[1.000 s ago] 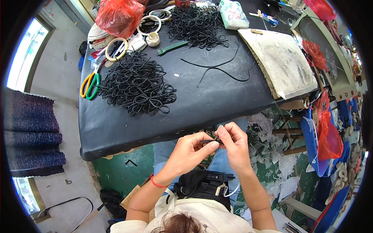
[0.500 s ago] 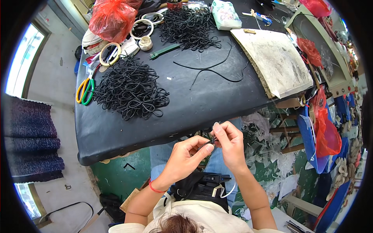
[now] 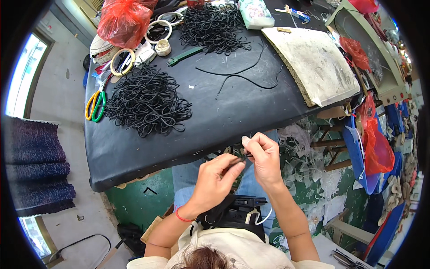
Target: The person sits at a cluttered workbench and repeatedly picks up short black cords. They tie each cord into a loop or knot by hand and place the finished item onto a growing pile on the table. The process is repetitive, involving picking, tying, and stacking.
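A thin black cord (image 3: 243, 157) is pinched between my two hands, close to the front edge of the table. My left hand (image 3: 219, 175) is closed on it with thumb and fingertips pressed together. Touching the same cord from the other side is my right hand (image 3: 264, 160), its thumb raised against the fingers; what lies inside the pinch is mostly hidden. On the black tabletop lies a big tangle of black cord loops (image 3: 145, 102), with a second black pile (image 3: 212, 28) farther back. Two loose black cords (image 3: 251, 77) curve across the table's middle.
Scissors with yellow and green handles (image 3: 96, 105) lie at the table's left edge. A green tool (image 3: 186, 55), tape rolls (image 3: 122, 62) and a red plastic bag (image 3: 124, 23) are farther back. A stained pale board (image 3: 313, 62) covers the right side. Clear scraps (image 3: 313, 179) litter the floor.
My left fingers have shifted slightly right and up along the cord, closer to my right hand. The table appears moved a little to the left and up as the view shifts.
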The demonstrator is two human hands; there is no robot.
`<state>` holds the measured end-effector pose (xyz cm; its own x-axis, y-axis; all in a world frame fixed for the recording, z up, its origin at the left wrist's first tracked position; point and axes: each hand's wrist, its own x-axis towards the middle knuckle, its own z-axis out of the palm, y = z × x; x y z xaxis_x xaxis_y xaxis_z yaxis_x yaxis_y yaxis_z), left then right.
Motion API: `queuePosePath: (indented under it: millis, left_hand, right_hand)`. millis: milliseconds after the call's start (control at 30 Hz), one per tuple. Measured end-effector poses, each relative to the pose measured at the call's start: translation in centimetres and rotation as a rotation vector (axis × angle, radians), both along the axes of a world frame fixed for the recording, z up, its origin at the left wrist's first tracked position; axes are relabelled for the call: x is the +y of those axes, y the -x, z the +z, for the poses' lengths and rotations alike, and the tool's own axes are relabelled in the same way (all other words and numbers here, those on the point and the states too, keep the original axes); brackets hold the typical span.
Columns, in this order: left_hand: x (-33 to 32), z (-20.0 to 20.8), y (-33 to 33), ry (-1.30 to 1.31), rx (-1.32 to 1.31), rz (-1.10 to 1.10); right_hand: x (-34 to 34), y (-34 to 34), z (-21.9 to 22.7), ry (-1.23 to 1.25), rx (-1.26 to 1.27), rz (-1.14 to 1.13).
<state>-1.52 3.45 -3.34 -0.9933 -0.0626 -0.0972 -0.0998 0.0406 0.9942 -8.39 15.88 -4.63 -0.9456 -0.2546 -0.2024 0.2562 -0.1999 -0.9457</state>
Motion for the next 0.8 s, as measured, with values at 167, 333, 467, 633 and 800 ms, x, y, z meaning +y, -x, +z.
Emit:
queuePosePath:
  millis: [167, 333, 467, 633, 800]
  left_hand:
    - [-0.5, -0.3, 0.7, -0.446, 0.013, 0.166]
    - [1.5, -1.0, 1.6, -0.437, 0.18, 0.251]
    - [-0.5, 0.0, 2.2, -0.543, -0.019, 0.181]
    - [-1.6, 0.2, 2.0, -0.487, -0.083, -0.019]
    - [-1.4, 0.9, 1.8, -0.493, -0.083, -0.064]
  right_hand:
    - [-0.5, 0.5, 1.8, 0.128, -0.12, 0.02]
    - [-1.8, -0.7, 2.4, 0.179, -0.188, -0.06]
    - [-1.1, -0.9, 1.8, 0.046, 0.056, -0.133]
    - [0.0, 0.3, 3.1, 0.11, 0.005, 0.211]
    - [0.2, 0.5, 2.3, 0.215, -0.134, 0.245]
